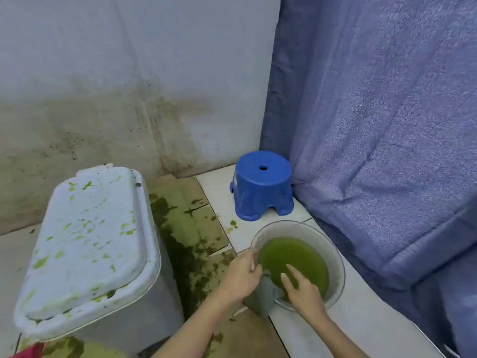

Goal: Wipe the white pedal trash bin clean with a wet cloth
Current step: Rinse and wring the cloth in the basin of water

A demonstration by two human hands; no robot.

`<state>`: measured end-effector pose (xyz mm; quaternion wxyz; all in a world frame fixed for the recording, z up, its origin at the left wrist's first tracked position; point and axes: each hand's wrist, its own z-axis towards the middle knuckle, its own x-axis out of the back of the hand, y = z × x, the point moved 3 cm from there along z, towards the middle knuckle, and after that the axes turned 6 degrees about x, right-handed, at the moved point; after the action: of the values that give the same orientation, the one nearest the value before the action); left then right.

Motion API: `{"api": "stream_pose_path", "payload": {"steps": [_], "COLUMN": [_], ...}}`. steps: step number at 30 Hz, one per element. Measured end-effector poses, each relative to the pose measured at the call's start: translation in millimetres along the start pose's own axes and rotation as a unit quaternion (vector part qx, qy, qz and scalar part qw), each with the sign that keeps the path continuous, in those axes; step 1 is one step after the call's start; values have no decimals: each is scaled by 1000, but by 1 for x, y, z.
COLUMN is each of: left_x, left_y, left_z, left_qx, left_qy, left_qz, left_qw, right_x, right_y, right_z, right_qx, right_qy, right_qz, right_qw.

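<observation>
Both at basin (335, 254): left hand (241, 276) pinching grey cloth (260, 297) draped over near rim, right hand (300, 290) fingers straight, dipped in green water. Bin (85, 244) stands on floor well left of hands, lid shut, green-spattered, long axis running away from viewer. Left hand nearer.

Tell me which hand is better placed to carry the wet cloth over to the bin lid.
Left, probably. The left hand already holds the grey cloth at the basin rim and is on the side of the bin lid. The right hand is over the green water, farther from it.
</observation>
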<state>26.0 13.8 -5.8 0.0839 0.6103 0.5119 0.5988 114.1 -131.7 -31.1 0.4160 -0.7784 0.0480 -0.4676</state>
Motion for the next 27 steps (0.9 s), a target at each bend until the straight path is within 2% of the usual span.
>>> {"api": "stream_pose_path", "payload": {"steps": [3,5,7,10,13,15,17,19,20,22,23,24,27], "left_x": [-37,-61,-78,-83,-67,-53,-42,-36,-35,-29,-24,-17,-10], "left_y": [-23,-38,-46,-48,-28,-10,11,32,39,42,39,34,12], "left_z": [16,22,25,30,28,28,25,23,22,23,25,28,36], "left_qx": [114,161,185,181,139,107,52,-30,-63,-86,-91,-101,-150], "left_qy": [-73,-120,-143,-101,-46,9,43,17,-20,-107,-119,-102,41], "left_qz": [-85,-147,-162,-141,-37,2,-14,14,15,-34,-67,-91,-119], "left_qw": [987,969,959,968,988,994,998,999,998,990,986,985,981], "right_x": [-19,-32,-43,-47,-38,-34,-31,-20,-12,7,16,22,27], "right_y": [17,23,28,28,24,16,2,-10,-13,-12,-10,-7,-4], "right_z": [9,10,12,10,9,9,9,12,16,27,32,37,51], "right_qx": [-17,-29,-30,-37,-100,-156,-199,-227,-237,-249,-256,-266,-289], "right_qy": [-56,-100,-125,-112,-39,-32,-84,-115,-116,-93,-83,-76,-77], "right_qz": [-15,-10,-3,43,177,335,514,641,673,685,684,683,697], "right_qw": [998,994,992,992,978,929,830,724,690,678,679,676,652]}}
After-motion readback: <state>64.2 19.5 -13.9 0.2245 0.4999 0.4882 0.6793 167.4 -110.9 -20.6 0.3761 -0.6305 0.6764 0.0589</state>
